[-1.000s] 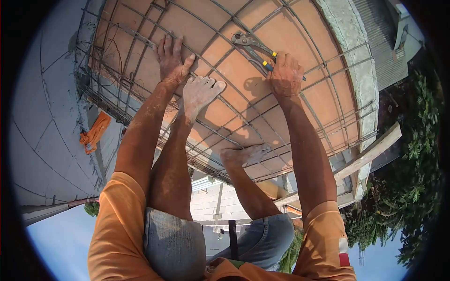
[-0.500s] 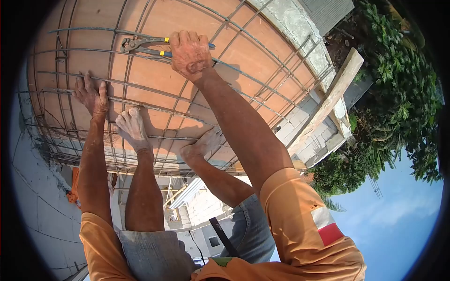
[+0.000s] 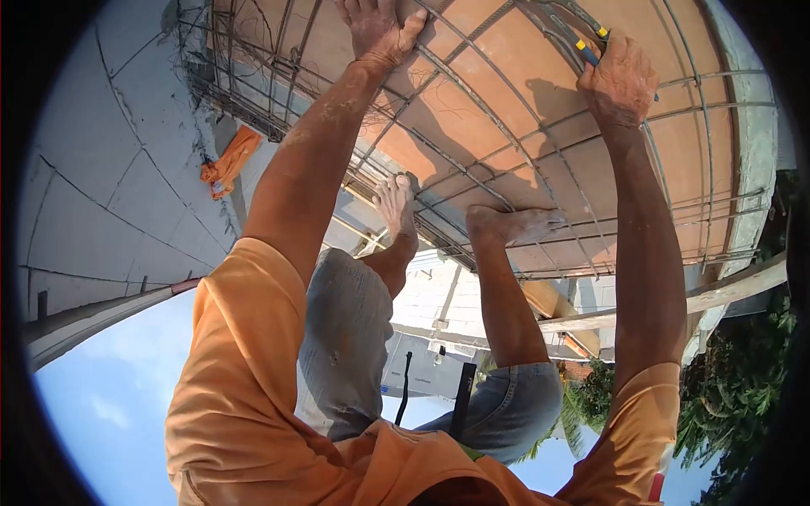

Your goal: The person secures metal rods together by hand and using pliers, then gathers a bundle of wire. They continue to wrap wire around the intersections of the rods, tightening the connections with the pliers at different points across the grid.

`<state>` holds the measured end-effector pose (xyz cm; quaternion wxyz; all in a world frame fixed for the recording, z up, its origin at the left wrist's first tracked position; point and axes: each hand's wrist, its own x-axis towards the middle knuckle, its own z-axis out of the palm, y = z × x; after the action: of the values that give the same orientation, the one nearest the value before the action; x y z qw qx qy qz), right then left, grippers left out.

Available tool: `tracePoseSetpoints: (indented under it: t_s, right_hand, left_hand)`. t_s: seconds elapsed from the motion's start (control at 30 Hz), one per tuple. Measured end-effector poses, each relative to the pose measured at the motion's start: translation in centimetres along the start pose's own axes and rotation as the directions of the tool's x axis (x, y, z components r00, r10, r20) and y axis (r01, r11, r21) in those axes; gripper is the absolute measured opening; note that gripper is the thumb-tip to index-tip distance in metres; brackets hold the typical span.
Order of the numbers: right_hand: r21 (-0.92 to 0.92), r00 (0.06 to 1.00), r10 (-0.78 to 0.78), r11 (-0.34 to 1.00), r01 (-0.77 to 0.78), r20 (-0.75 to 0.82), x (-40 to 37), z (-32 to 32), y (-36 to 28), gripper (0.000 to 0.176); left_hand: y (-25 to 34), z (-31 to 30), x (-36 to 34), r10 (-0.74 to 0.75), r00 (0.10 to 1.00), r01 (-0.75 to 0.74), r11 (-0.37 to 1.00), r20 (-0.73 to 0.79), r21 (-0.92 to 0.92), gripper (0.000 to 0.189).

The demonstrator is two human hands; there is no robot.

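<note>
While the orange shirt [image 3: 245,363] and the jeans [image 3: 346,337] are filling the near part of the view, both arms are reaching forward over a mesh of metal bars [image 3: 697,80]. The left foot [image 3: 395,204] is resting by the mesh's near edge, and the right foot [image 3: 521,226] is lying sideways among the bars. The left hand [image 3: 375,32] is spreading its thumb beside a bar; the top border is cutting off its fingers, leaving me unable to tell whether it is gripping anything. The right hand [image 3: 623,80] is gripping the handles of the pliers [image 3: 585,52], whose metal end is running out at the top border. A wide stretch of mesh is lying between the hands, its bars leaving gaps over the board [image 3: 677,156]. Rightward, the board is ending at a concrete rim [image 3: 751,135], apart from the right hand. A plank [image 3: 732,288] is slanting past the corner, with trees [image 3: 734,396] standing beyond and sky [image 3: 118,413] showing farther off.
</note>
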<state>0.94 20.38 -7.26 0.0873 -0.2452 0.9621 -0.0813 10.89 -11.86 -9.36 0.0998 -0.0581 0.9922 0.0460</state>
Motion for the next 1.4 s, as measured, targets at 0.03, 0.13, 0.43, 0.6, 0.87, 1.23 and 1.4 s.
tracePoseSetpoints:
  t_s: [0.03, 0.13, 0.43, 0.6, 0.87, 1.23, 1.4]
  right_hand:
    - [-0.022, 1.000, 0.011, 1.000, -0.010, 0.005, 0.1, -0.2, 0.0, 0.060]
    - [-0.029, 0.995, 0.004, 1.000, -0.007, -0.097, 0.2, 0.4, 0.0, 0.061]
    - [-0.078, 0.998, 0.057, 0.995, -0.058, -0.023, 0.1, 0.4, -0.4, 0.058]
    - [-0.069, 0.997, 0.078, 0.995, -0.077, 0.015, 0.4, 0.0, -0.9, 0.056]
    - [-0.068, 0.999, 0.049, 0.997, -0.048, 0.015, 0.2, 0.2, -0.2, 0.058]
    - [-0.111, 0.992, 0.111, 0.988, -0.103, 0.067, -0.1, 1.5, 0.6, 0.063]
    - [-0.121, 0.995, 0.086, 0.990, -0.079, 0.057, -0.3, 1.9, 0.8, 0.058]
  left_hand:
    - [-0.2, 0.2, 0.1, -0.001, 1.000, 0.000, 0.999, -0.007, -0.054, 0.080]
    - [-0.1, 0.2, 0.2, -0.016, 0.998, 0.014, 1.000, 0.061, 0.023, 0.082]
    - [0.2, -0.8, 0.5, -0.078, 0.980, 0.089, 0.995, 0.181, -0.053, 0.081]
    - [-0.2, 0.0, 0.2, -0.096, 0.979, 0.115, 0.988, 0.178, -0.105, 0.077]
    - [-1.0, 1.2, 0.3, -0.066, 0.988, 0.022, 0.957, -0.142, -0.290, 0.074]
    - [-1.1, -0.9, 0.5, 0.012, 0.999, -0.024, 0.968, -0.049, -0.251, 0.078]
    - [-1.4, -1.5, 0.2, 0.014, 0.999, -0.002, 0.963, 0.044, -0.269, 0.081]
